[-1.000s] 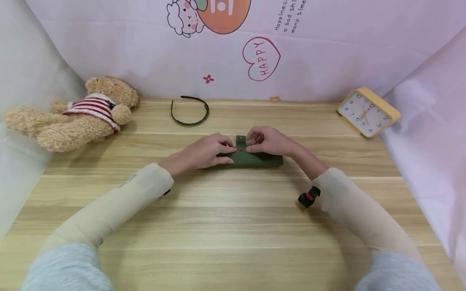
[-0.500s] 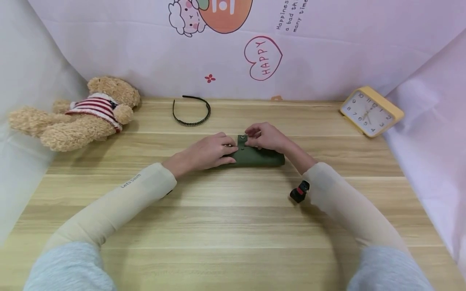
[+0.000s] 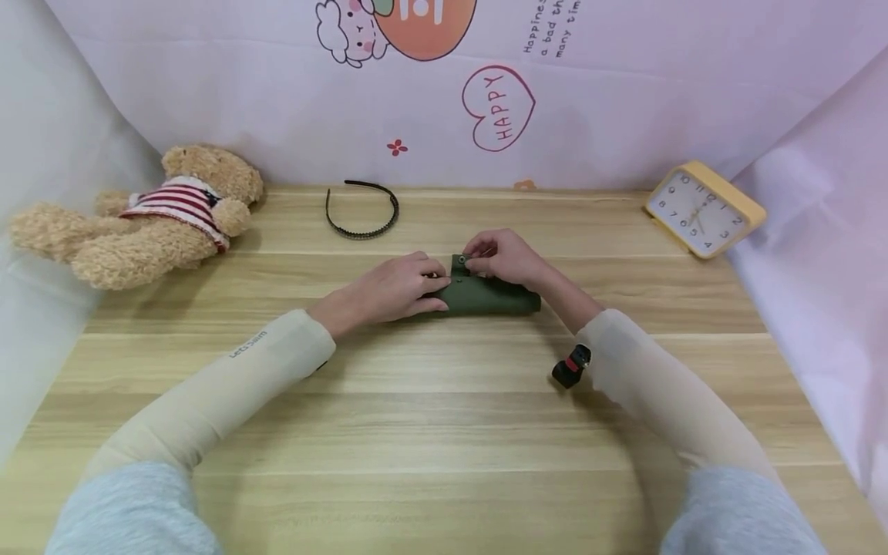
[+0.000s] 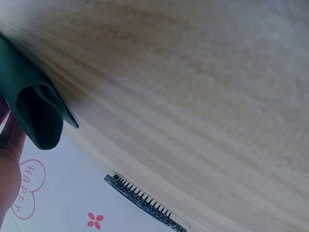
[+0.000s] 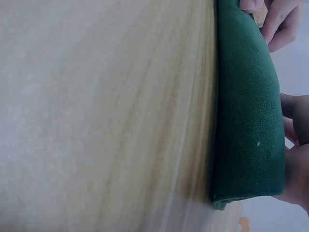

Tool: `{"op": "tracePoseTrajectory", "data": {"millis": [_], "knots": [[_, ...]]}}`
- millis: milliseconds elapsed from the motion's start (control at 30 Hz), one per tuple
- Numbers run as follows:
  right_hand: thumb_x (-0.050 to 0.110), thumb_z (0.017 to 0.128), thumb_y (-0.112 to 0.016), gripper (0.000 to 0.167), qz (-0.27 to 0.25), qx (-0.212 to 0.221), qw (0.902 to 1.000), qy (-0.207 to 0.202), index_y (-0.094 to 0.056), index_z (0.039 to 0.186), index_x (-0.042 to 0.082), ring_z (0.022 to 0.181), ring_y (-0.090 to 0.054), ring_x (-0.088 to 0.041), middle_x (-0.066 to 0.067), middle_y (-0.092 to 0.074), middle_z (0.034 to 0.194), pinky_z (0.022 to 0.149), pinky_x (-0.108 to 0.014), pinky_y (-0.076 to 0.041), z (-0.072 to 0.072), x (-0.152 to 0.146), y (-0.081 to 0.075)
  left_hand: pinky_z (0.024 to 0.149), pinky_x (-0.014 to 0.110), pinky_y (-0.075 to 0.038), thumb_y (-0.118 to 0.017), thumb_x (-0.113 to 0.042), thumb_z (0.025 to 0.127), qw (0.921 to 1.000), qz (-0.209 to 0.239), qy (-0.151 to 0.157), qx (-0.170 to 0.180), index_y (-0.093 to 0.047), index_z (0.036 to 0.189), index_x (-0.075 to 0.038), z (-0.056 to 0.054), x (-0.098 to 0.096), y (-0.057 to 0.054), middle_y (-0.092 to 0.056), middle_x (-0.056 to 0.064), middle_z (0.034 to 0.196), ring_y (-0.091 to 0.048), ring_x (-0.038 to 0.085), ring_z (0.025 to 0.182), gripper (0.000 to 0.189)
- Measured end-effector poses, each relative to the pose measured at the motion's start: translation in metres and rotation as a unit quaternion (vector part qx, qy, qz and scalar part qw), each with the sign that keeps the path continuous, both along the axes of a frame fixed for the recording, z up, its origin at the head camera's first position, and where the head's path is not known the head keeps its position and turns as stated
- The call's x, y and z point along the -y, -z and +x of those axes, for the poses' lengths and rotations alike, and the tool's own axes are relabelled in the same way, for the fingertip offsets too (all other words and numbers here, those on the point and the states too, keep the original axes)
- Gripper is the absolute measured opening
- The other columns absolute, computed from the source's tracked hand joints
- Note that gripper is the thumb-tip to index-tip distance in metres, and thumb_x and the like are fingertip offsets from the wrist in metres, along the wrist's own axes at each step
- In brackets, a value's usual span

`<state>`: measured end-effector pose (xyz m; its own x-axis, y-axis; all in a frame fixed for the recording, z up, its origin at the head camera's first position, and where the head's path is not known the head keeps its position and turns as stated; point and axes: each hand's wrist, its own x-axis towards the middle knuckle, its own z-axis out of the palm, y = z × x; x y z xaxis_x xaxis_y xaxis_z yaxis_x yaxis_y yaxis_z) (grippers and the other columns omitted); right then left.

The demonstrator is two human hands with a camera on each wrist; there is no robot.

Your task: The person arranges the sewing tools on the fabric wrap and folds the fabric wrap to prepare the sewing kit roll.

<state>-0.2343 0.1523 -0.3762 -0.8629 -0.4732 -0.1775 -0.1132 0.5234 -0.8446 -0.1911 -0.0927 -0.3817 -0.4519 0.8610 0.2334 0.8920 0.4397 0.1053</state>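
Observation:
A dark green rolled pouch [image 3: 492, 298] lies crosswise on the table. A short strap [image 3: 457, 267] with a metal snap stands up from its far side. My left hand [image 3: 391, 289] grips the pouch's left part, thumb along the near side. At the strap, my right hand [image 3: 509, 258] pinches the tab between thumb and fingers, close to the snap. The left wrist view shows the pouch's hollow end [image 4: 41, 116]. In the right wrist view the green roll [image 5: 248, 116] runs lengthwise, with fingers behind it partly hidden.
On the wooden table [image 3: 444, 462], a teddy bear [image 3: 166, 212] in a striped shirt lies at the back left. A black toothed headband [image 3: 364, 233] rests behind the pouch. At the back right stands a yellow clock [image 3: 704, 212]. A printed cloth [image 3: 624, 92] hangs behind.
My right hand has moved a little up and left, from beside the strap's base onto its tab near the snap. The left hand keeps its hold on the pouch.

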Motion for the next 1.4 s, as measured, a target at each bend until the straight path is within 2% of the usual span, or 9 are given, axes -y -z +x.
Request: {"op": "tracePoseTrajectory", "data": {"millis": [133, 267, 567, 833, 967, 1167, 1400], "knots": [[0.007, 0.099, -0.066, 0.015, -0.004, -0.033, 0.9994, -0.012, -0.070, 0.110, -0.001, 0.081, -0.061, -0.025, -0.014, -0.067, 0.097, 0.068, -0.030, -0.051, 0.002, -0.001, -0.001, 0.090, 0.037, -0.053, -0.071, -0.043, 0.095, 1.0000, -0.002, -0.003, 0.004, -0.071, 0.124, 0.003, 0.000, 0.000, 0.000, -0.066, 0.012, 0.117, -0.061, 0.025, 0.104, 0.054], [0.007, 0.098, -0.067, 0.012, -0.006, -0.066, 0.9970, -0.040, -0.073, 0.107, 0.000, 0.079, -0.061, -0.023, -0.012, -0.069, 0.094, 0.068, -0.030, -0.049, 0.005, -0.003, -0.003, 0.090, 0.037, -0.053, -0.070, -0.042, 0.096, 1.0000, -0.004, -0.004, 0.005, -0.071, 0.124, 0.003, -0.001, 0.000, 0.001, -0.066, 0.013, 0.118, -0.061, 0.026, 0.106, 0.053], [0.008, 0.098, -0.068, 0.012, -0.006, -0.117, 0.9893, -0.087, -0.077, 0.105, 0.004, 0.088, -0.065, -0.020, -0.009, -0.074, 0.103, 0.077, -0.034, -0.050, 0.012, -0.004, -0.002, 0.091, 0.037, -0.053, -0.068, -0.035, 0.099, 0.9991, 0.013, -0.022, 0.035, -0.074, 0.119, 0.000, -0.001, -0.001, 0.004, -0.068, 0.012, 0.119, -0.063, 0.026, 0.106, 0.041], [0.006, 0.097, -0.069, 0.011, -0.018, -0.141, 0.9856, -0.092, -0.079, 0.102, 0.004, 0.083, -0.065, -0.020, -0.008, -0.075, 0.101, 0.072, -0.031, -0.051, 0.015, -0.006, 0.001, 0.092, 0.038, -0.053, -0.066, -0.031, 0.101, 0.9983, 0.033, -0.025, 0.041, -0.075, 0.116, 0.001, -0.002, -0.003, 0.006, -0.070, 0.013, 0.115, -0.065, 0.027, 0.105, 0.037], [0.006, 0.097, -0.070, 0.011, -0.028, -0.150, 0.9846, -0.086, -0.079, 0.102, 0.004, 0.084, -0.066, -0.021, -0.009, -0.075, 0.101, 0.072, -0.032, -0.052, 0.016, -0.007, 0.002, 0.093, 0.038, -0.053, -0.066, -0.031, 0.101, 0.9965, 0.039, -0.038, 0.063, -0.076, 0.113, 0.001, -0.002, -0.005, 0.004, -0.070, 0.013, 0.115, -0.065, 0.027, 0.105, 0.035], [0.001, 0.095, -0.070, 0.010, -0.037, -0.156, 0.9825, -0.094, -0.078, 0.101, 0.001, 0.085, -0.067, -0.026, -0.013, -0.075, 0.101, 0.074, -0.040, -0.053, 0.016, -0.007, 0.003, 0.096, 0.038, -0.051, -0.066, -0.031, 0.101, 0.9909, 0.032, -0.067, 0.112, -0.077, 0.113, -0.002, -0.003, -0.006, 0.002, -0.071, 0.010, 0.116, -0.064, 0.025, 0.108, 0.034], [0.002, 0.095, -0.071, 0.009, -0.039, -0.162, 0.9802, -0.107, -0.079, 0.100, 0.004, 0.087, -0.068, -0.022, -0.010, -0.075, 0.101, 0.075, -0.039, -0.054, 0.013, -0.007, 0.004, 0.099, 0.039, -0.050, -0.067, -0.032, 0.101, 0.9852, 0.031, -0.082, 0.147, -0.077, 0.116, -0.003, -0.004, -0.007, -0.001, -0.071, 0.010, 0.118, -0.064, 0.025, 0.111, 0.034]]}}
